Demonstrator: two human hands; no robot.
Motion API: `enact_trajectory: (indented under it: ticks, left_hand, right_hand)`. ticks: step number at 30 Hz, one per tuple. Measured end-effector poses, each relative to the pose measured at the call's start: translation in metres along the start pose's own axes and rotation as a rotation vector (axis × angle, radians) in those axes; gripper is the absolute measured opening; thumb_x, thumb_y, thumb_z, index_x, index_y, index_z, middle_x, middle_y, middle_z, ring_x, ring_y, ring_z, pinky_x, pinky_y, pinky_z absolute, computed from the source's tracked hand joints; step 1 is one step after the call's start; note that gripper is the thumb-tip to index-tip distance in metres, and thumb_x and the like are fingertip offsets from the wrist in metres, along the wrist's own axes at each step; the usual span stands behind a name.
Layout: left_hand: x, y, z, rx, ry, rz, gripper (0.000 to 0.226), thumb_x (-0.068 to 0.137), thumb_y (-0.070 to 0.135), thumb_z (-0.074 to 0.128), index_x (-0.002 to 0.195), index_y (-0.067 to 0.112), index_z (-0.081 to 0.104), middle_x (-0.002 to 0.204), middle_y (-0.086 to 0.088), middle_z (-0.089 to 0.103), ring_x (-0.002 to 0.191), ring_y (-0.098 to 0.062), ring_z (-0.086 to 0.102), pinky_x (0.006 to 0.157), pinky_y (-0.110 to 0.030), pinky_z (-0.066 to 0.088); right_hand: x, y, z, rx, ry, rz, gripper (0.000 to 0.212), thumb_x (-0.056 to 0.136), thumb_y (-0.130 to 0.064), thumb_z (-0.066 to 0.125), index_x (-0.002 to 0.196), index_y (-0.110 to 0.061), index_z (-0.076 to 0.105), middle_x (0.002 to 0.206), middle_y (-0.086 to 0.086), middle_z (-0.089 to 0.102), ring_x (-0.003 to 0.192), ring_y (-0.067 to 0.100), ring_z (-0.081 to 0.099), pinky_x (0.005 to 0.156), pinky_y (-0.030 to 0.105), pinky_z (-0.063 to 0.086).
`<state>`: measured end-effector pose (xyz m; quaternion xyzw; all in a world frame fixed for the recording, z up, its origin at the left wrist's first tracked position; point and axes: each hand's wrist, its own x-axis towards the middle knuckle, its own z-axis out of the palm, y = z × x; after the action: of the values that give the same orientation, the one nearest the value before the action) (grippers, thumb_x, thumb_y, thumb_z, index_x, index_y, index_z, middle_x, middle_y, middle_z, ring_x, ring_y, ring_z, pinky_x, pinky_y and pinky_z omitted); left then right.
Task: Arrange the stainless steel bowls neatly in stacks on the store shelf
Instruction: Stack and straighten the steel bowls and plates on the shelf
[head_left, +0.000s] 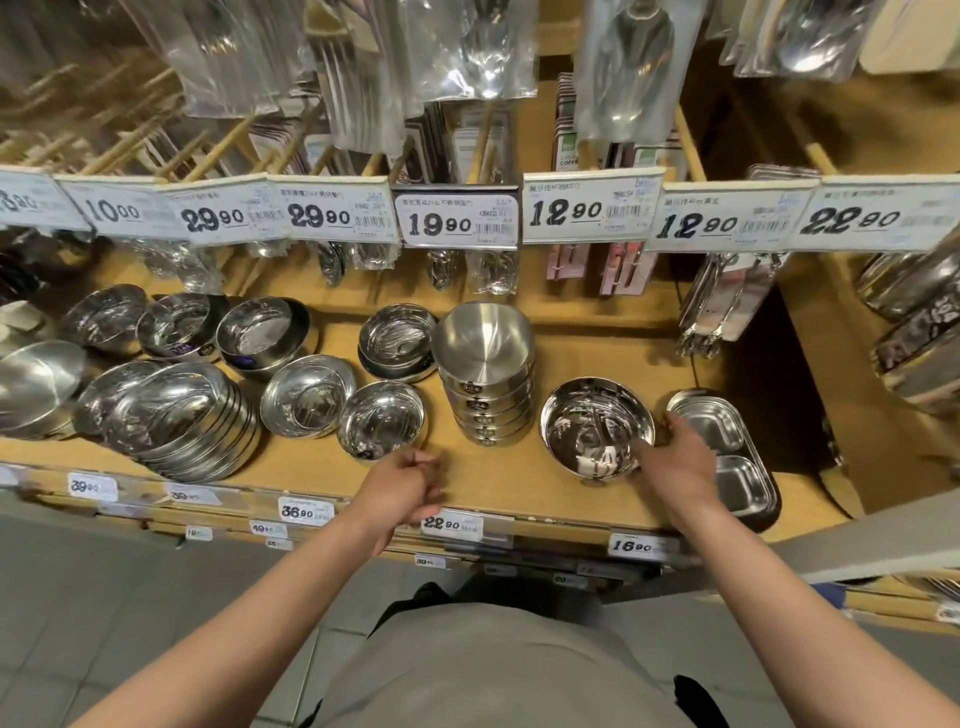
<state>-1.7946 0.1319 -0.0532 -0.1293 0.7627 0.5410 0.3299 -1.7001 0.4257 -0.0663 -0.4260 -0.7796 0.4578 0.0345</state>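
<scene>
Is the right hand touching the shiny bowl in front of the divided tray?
Touching. The head view shows the right hand with its fingers over the near right rim of the shiny bowl, no gap visible between them.

Wood shelf (483, 478) w/ steel bowls (306, 397), bowl stack (488, 384), divided trays (727, 447).

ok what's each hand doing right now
left hand: loosely curled, holding nothing
right hand: gripping the rim of the shiny bowl
</scene>
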Motion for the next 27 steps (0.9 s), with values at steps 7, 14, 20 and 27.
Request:
enact_trajectory:
  ticks: [7,14,20,27]
  left_hand:
    - [0.005,-0.008,-0.026,-0.087,0.100,0.008,0.014,0.101,0.002,0.053,0.099,0.012,0.062,0.089,-0.006,0.062,0.073,-0.011,0.065,0.061,-0.023,0.061]
    - [0.012,-0.016,-0.051,-0.180,0.257,-0.019,0.009,0.103,0.007,0.054,0.096,0.010,0.059,0.085,-0.009,0.064,0.072,-0.018,0.069,0.067,-0.030,0.062]
    - [0.035,-0.009,-0.077,-0.084,0.392,-0.008,0.016,0.098,0.013,0.059,0.110,0.001,0.059,0.095,-0.023,0.074,0.062,-0.026,0.067,0.059,-0.034,0.056]
    - [0.062,-0.004,-0.100,-0.131,0.307,-0.049,0.014,0.098,0.021,0.061,0.107,0.010,0.059,0.102,-0.016,0.073,0.100,-0.037,0.073,0.095,-0.055,0.057]
  right_hand:
    - [-0.016,0.002,0.009,0.014,-0.025,-0.048,0.067,0.089,-0.014,0.074,0.150,-0.025,0.046,0.110,-0.009,0.058,0.084,0.011,0.060,0.081,0.033,0.054]
    - [-0.018,0.004,0.007,0.038,-0.074,-0.023,0.065,0.093,-0.019,0.072,0.152,-0.023,0.042,0.116,-0.002,0.065,0.074,0.009,0.063,0.065,0.029,0.052]
    - [-0.039,0.002,0.005,-0.052,0.138,-0.068,0.050,0.094,-0.016,0.067,0.140,-0.008,0.051,0.125,0.018,0.065,0.108,0.032,0.062,0.096,0.043,0.050]
    - [-0.085,-0.034,0.028,-0.098,0.206,-0.278,0.049,0.094,-0.010,0.063,0.142,-0.005,0.054,0.132,0.016,0.058,0.122,0.031,0.054,0.106,0.043,0.042]
